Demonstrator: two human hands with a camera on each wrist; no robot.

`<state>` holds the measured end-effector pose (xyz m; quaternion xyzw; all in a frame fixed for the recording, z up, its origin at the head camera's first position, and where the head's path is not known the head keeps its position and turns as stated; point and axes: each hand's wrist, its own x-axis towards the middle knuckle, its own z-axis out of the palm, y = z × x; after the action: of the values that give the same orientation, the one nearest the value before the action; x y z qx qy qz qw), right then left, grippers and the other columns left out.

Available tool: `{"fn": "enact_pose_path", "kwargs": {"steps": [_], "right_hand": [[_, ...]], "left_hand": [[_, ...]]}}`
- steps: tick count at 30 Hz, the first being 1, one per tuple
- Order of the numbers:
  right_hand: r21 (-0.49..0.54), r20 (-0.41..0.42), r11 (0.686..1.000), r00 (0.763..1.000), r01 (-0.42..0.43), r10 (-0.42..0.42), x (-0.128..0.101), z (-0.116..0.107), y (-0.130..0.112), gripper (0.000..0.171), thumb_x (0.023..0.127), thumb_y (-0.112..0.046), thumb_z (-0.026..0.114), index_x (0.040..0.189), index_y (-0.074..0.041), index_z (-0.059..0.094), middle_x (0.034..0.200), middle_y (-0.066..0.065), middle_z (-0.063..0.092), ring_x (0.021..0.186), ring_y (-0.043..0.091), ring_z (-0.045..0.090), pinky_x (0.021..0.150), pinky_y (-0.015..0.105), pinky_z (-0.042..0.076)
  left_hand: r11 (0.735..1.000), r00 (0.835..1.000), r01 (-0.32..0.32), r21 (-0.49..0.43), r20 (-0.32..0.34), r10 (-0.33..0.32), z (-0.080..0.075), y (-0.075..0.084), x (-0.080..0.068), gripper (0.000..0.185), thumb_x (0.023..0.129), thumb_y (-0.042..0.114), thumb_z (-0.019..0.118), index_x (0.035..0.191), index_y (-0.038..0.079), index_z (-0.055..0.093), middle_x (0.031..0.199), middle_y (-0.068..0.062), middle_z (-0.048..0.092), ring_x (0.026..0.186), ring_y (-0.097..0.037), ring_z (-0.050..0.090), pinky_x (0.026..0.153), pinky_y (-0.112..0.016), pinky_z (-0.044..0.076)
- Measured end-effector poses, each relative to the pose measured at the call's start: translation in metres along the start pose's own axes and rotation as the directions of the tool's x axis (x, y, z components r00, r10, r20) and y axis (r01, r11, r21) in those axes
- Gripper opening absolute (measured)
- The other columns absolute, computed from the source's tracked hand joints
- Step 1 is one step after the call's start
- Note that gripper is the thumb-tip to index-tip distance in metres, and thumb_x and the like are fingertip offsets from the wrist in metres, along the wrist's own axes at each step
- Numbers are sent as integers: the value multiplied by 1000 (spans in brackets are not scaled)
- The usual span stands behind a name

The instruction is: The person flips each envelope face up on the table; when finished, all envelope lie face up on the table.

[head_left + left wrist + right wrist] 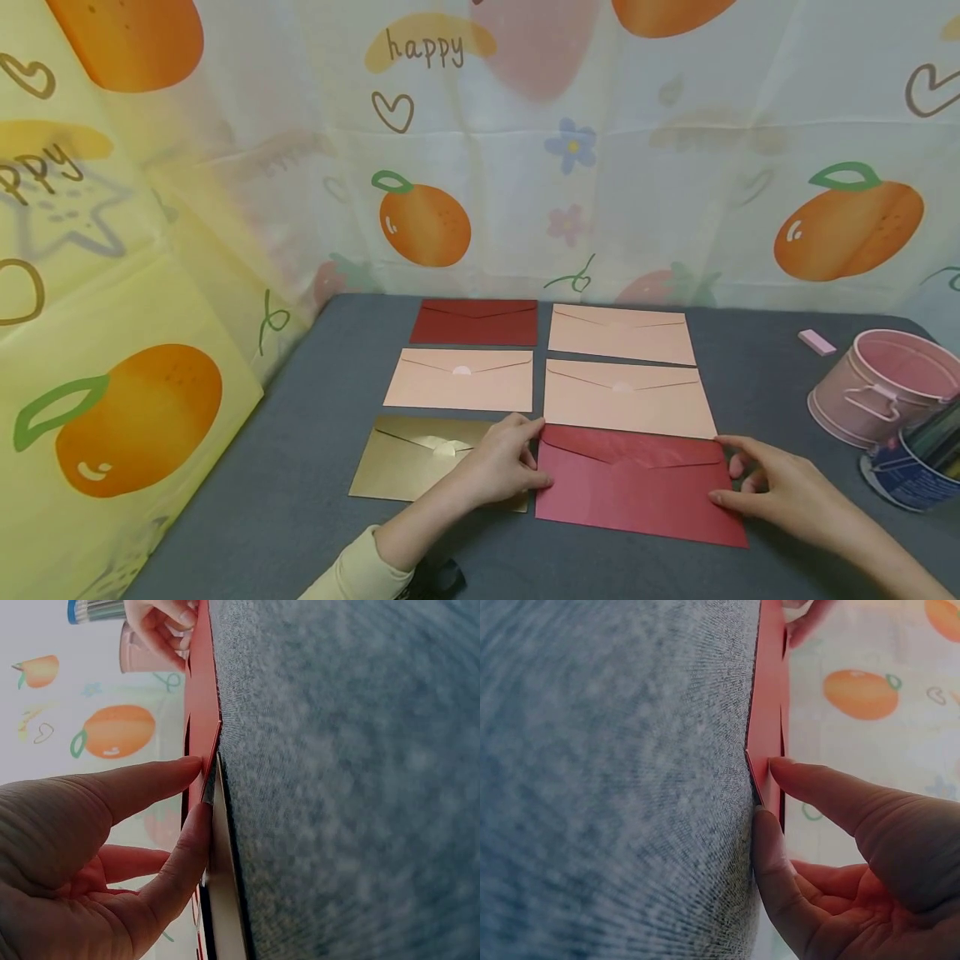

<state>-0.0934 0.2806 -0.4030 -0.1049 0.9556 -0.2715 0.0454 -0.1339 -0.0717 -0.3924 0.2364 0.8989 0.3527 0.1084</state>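
Both hands (510,467) on red envelope (637,487); gold envelope (408,467) partly hidden.

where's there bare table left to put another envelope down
Bare table lies right of the pink envelopes, up to the eraser and pink bucket. More runs left of the gold envelope to the curtain, and along the near edge. The middle is crowded: six envelopes, with the left hand and right hand on the red one.
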Motion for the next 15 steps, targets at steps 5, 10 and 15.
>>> {"fn": "enact_pose_path", "kwargs": {"steps": [5,10,15], "right_hand": [[2,-1,1000,1000,8,-8,0,0,1,74,76,-34,84,129,6,52,91,-3,53,67,-2,52,58,24,38],[11,-3,1000,1000,22,-22,0,1,1,72,76,-32,84,129,4,53,91,-3,52,65,-2,52,58,23,37],[-8,5,999,999,34,-34,1,0,2,70,76,-33,84,128,3,55,90,-3,52,65,-2,51,58,23,37]], "left_hand": [[1000,1000,-1,13,-1,1,1,1,0,73,75,15,84,138,-2,51,101,-7,52,66,-4,49,54,-19,44],[999,1000,-12,29,3,12,1,1,-1,73,76,15,84,138,-3,51,109,-9,53,65,-1,48,57,-17,44],[999,1000,-15,43,6,15,2,1,-1,70,76,16,84,137,-2,53,110,-9,53,65,-1,48,59,-17,44]]}}
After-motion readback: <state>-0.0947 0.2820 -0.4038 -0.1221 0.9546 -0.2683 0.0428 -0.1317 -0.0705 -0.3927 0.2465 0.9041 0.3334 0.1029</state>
